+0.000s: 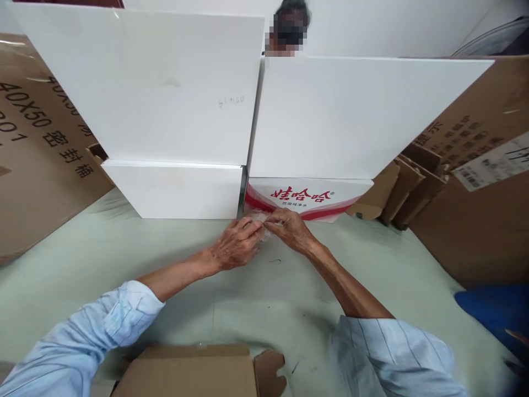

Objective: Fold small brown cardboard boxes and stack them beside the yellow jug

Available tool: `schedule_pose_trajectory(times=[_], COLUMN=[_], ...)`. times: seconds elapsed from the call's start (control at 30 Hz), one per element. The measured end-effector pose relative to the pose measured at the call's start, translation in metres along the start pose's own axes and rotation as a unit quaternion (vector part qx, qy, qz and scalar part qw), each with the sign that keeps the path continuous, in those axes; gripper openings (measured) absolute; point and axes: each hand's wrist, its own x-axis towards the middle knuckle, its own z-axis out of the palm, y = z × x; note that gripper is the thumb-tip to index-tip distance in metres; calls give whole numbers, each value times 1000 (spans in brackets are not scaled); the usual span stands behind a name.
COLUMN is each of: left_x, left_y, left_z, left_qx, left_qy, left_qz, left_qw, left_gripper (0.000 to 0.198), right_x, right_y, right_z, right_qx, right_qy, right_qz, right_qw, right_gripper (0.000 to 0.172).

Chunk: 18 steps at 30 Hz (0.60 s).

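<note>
My left hand and my right hand meet over a small piece of crinkled clear plastic. The right thumb and fingertips pinch one side of it, while the left fingers curl onto the other side; what lies inside the plastic I cannot make out. Just behind my hands stands a white carton with red print, its lower left corner partly covered by them. To its left is a plain white carton, with a narrow dark gap between the two.
Tall white panels rise behind the cartons. Brown cardboard boxes stand at left and right, with folded cardboard beside the right one. A brown box sits nearest me on the pale green table. A person is beyond the panels.
</note>
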Motion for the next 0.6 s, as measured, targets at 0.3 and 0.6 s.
schedule_pose_trajectory(times=[0.3,0.6], left_x=[-1,0], left_y=[-4,1], left_z=[14,14], left_qx=[32,52], left_qy=[-51,-61], left_qz=[-18,-11], left_qw=[998,997], left_gripper=[44,34], right_x=[2,7], right_y=[2,22], right_z=[4,10], right_qx=[-41,-15], right_qy=[-2,63], right_qz=[34,80], right_qw=[999,995], right_gripper=[19,11])
